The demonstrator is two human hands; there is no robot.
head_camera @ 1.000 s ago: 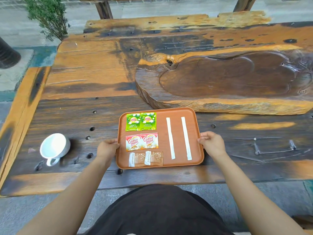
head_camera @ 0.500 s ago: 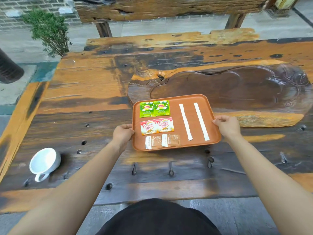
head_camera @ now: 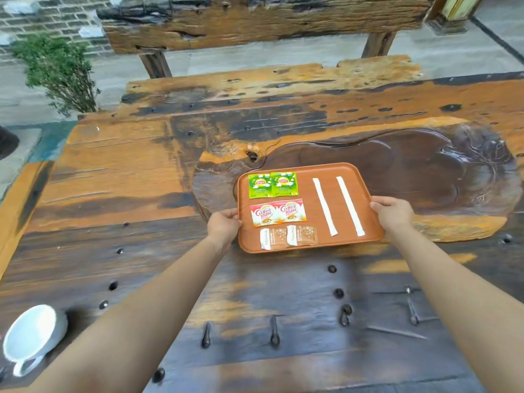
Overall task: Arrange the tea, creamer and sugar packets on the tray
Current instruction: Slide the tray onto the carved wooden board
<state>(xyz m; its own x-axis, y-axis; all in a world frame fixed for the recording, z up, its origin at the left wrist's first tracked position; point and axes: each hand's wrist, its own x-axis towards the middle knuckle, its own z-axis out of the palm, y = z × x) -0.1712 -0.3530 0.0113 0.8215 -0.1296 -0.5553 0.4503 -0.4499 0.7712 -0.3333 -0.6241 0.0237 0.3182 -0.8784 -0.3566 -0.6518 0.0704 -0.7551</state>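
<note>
An orange-brown tray (head_camera: 309, 246) is held out over the table, its far end above the carved wooden slab. My left hand (head_camera: 224, 226) grips its left edge and my right hand (head_camera: 392, 212) grips its right edge. On the tray lie two green tea packets (head_camera: 272, 184) at the back left, two red-and-white creamer packets (head_camera: 278, 213) below them, and two brown sugar packets (head_camera: 287, 236) at the front left. Two long white sugar sticks (head_camera: 337, 205) lie side by side on the right half.
A carved dark wooden slab (head_camera: 419, 168) lies on the rough plank table (head_camera: 113, 194) at the right. A white cup (head_camera: 32, 336) lies on its side at the near left. A wooden bench (head_camera: 255, 26) and a potted shrub (head_camera: 61, 72) stand beyond the table.
Both hands have carried the tray away from the table's near edge, forward and to the right, until it overlaps the carved slab. The packets have kept their places on it.
</note>
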